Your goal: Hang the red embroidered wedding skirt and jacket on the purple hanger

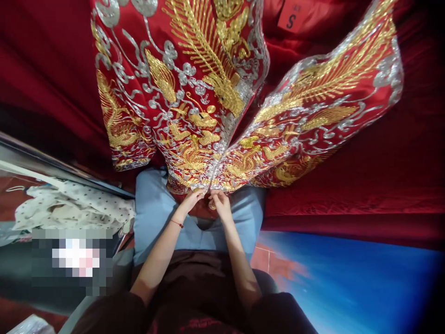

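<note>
A red garment (pixel 194 102) thick with gold and silver embroidery lies spread over a red cloth surface (pixel 399 153), its two front panels meeting at the hem near my lap. My left hand (pixel 191 198) pinches the hem of the left panel, fingers closed on the fabric. A red thread bracelet circles that wrist. My right hand (pixel 219 202) is closed on the hem of the right panel (pixel 313 116), close beside the left hand. Both hands rest above my knees in light blue trousers (pixel 153 208).
A red size tag marked S (pixel 291 15) shows at the garment's neck. A white dotted cloth (pixel 69 204) lies at the left beside a metal edge (pixel 52 162). A blue surface (pixel 347 278) fills the lower right.
</note>
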Demonstrator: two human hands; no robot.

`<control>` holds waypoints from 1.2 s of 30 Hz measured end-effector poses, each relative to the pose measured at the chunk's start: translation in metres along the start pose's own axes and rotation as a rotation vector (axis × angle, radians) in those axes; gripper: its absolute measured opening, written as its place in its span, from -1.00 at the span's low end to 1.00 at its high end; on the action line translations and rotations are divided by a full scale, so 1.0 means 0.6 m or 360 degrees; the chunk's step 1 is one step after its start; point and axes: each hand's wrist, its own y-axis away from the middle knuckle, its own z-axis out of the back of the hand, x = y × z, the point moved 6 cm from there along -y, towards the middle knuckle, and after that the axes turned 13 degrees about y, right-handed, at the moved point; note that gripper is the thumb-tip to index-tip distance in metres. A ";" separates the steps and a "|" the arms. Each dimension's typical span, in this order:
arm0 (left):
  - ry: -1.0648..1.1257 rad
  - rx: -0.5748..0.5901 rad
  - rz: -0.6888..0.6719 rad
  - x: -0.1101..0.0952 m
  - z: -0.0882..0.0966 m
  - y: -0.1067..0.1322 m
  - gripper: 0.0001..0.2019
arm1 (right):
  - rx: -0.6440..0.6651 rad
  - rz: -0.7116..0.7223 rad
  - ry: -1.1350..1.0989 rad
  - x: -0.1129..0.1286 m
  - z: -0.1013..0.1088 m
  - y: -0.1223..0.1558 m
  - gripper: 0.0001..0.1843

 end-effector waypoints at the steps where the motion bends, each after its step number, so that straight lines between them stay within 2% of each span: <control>1: -0.0028 0.0016 0.0023 0.002 0.000 0.000 -0.83 | -0.0017 0.0033 0.0021 0.009 0.000 -0.002 -0.72; 5: -0.0140 0.0053 -0.0013 -0.001 -0.004 0.001 -0.72 | -0.0062 0.0132 0.0110 0.031 -0.010 0.002 -0.69; 11: -0.0271 0.0101 -0.0049 0.000 -0.009 0.008 -0.56 | -0.0142 0.0236 0.0215 0.036 -0.017 0.016 -0.56; 16: -0.0361 0.0219 -0.0018 -0.008 -0.022 0.019 -0.51 | -0.0320 0.0341 0.0367 0.048 -0.001 0.029 -0.63; 21: -0.0400 0.0255 -0.0030 -0.014 -0.029 0.023 -0.51 | -0.0373 0.0361 0.0497 0.066 0.004 0.039 -0.69; 24: -0.0412 0.0257 -0.0057 -0.013 -0.028 0.021 -0.49 | -0.0295 0.0287 0.0454 0.063 -0.004 0.034 -0.70; 30: -0.0430 0.0205 -0.0155 -0.010 -0.021 0.012 -0.54 | 0.0032 0.0080 0.0230 0.053 -0.024 0.012 -0.65; 33: -0.0434 0.0193 -0.0193 -0.011 -0.020 0.007 -0.52 | 0.0058 0.0048 0.0131 0.067 -0.027 0.007 -0.68; 36: -0.0435 0.0178 -0.0221 -0.015 -0.019 0.004 -0.48 | 0.0038 0.0071 0.0052 0.097 -0.029 0.004 -0.71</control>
